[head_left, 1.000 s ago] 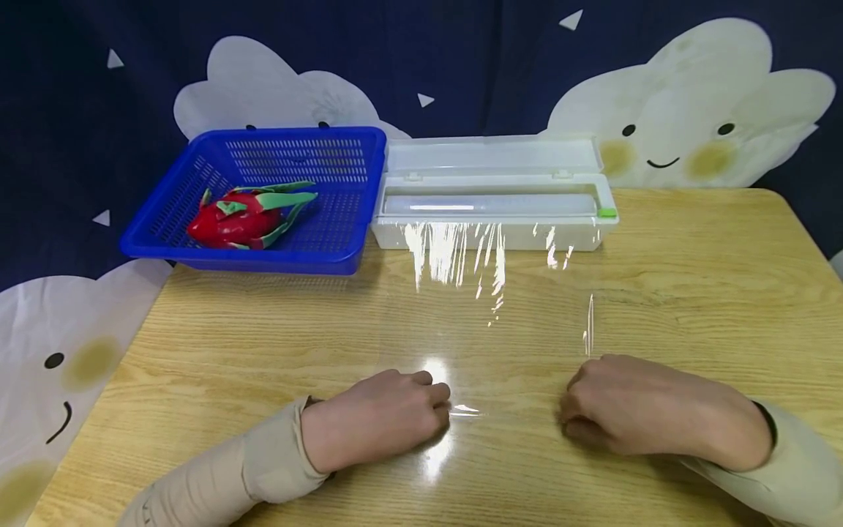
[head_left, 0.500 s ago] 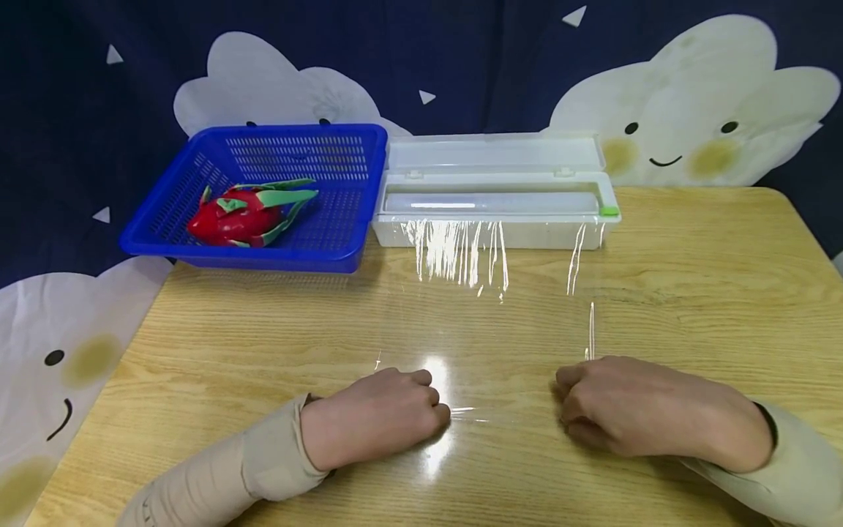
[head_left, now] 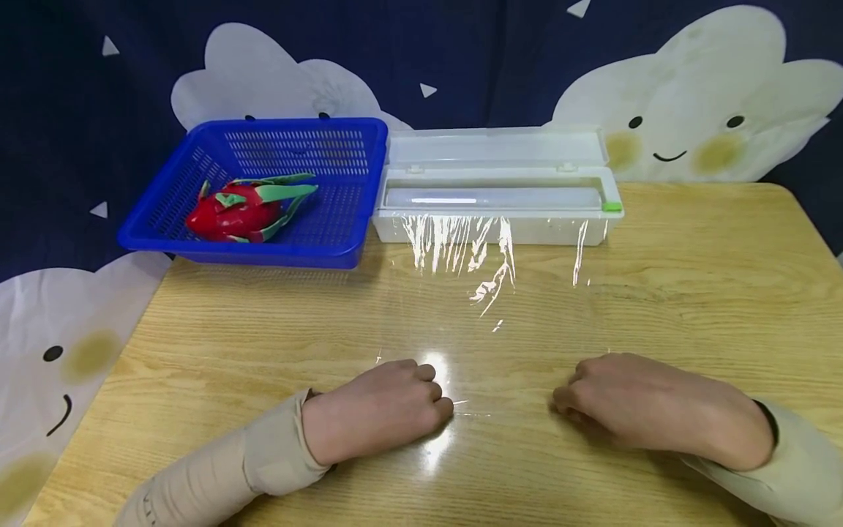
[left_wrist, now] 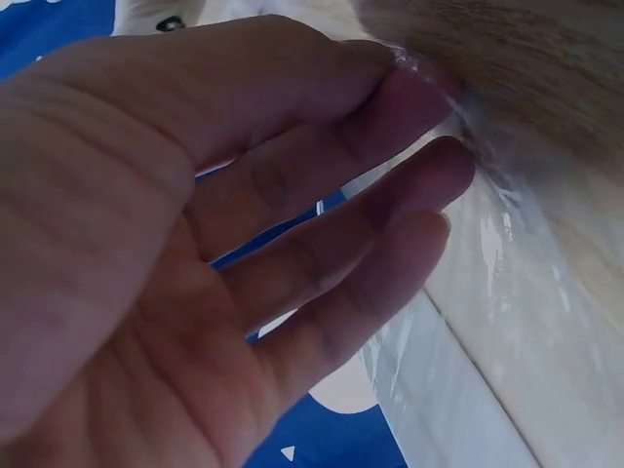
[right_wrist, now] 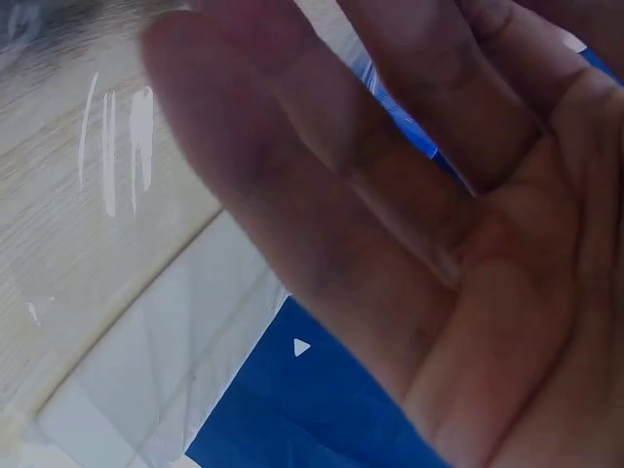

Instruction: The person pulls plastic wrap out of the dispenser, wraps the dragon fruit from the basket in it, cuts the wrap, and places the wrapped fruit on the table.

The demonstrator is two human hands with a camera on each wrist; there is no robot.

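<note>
A sheet of clear plastic wrap [head_left: 490,289] stretches from a roll [head_left: 527,197] in a white dispenser box [head_left: 487,230] toward the person. At the sheet's near left, the left hand [head_left: 382,410] pinches its edge between thumb and forefinger; in the left wrist view the film [left_wrist: 492,244] runs from these fingertips, the other fingers loosely bent. The right hand [head_left: 658,402] is at the near right corner, palm down, fingertips together at the film. In the right wrist view its fingers [right_wrist: 322,224] hang over the film, with the thumb's grip out of frame.
Left of the dispenser is a blue plastic basket [head_left: 276,256] with a red dragon fruit [head_left: 237,212] in it. The dispenser's lid [head_left: 494,150] stands raised at the back. A green slider [head_left: 611,207] sits at its right end. A dark blue cloud-patterned curtain [head_left: 461,58] hangs behind.
The right hand's fingers have shifted and now reach slightly further left. Glints on the wrap have changed, and the streak beside the right hand is gone. The left hand barely moves.
</note>
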